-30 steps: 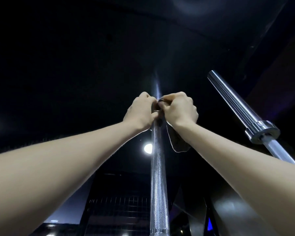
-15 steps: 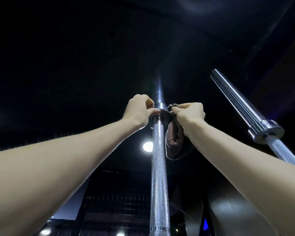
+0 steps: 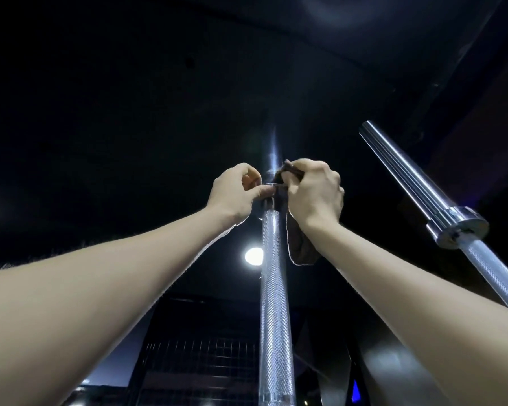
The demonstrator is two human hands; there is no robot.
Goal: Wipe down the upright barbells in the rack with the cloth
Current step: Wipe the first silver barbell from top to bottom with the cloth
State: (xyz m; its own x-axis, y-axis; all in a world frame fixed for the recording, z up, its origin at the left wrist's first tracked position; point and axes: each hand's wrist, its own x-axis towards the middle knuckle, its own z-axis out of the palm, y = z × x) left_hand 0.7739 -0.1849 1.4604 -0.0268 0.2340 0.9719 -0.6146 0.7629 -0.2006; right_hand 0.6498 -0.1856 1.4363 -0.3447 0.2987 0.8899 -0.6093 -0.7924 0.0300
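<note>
A chrome barbell [image 3: 274, 303] with a knurled shaft stands upright straight ahead, rising into the dark overhead. A dark cloth [image 3: 301, 247] is wrapped round it at the collar, and its loose end hangs down to the right of the shaft. My left hand [image 3: 235, 193] pinches the cloth's left end at the bar with thumb and fingers. My right hand [image 3: 316, 191] grips the bunched cloth on the bar's right side. A second barbell [image 3: 414, 183] leans at the right, its smooth sleeve above a thick collar [image 3: 458, 227].
A round ceiling light [image 3: 253, 255] glows just left of the middle bar. Below it is a dark gridded panel [image 3: 200, 361]. A dark slanted surface [image 3: 387, 361] lies at the lower right. The ceiling overhead is black.
Both hands have shifted a little right at the collar. My right hand has closed in toward the bar again and bunched the cloth, whose hanging end swung.
</note>
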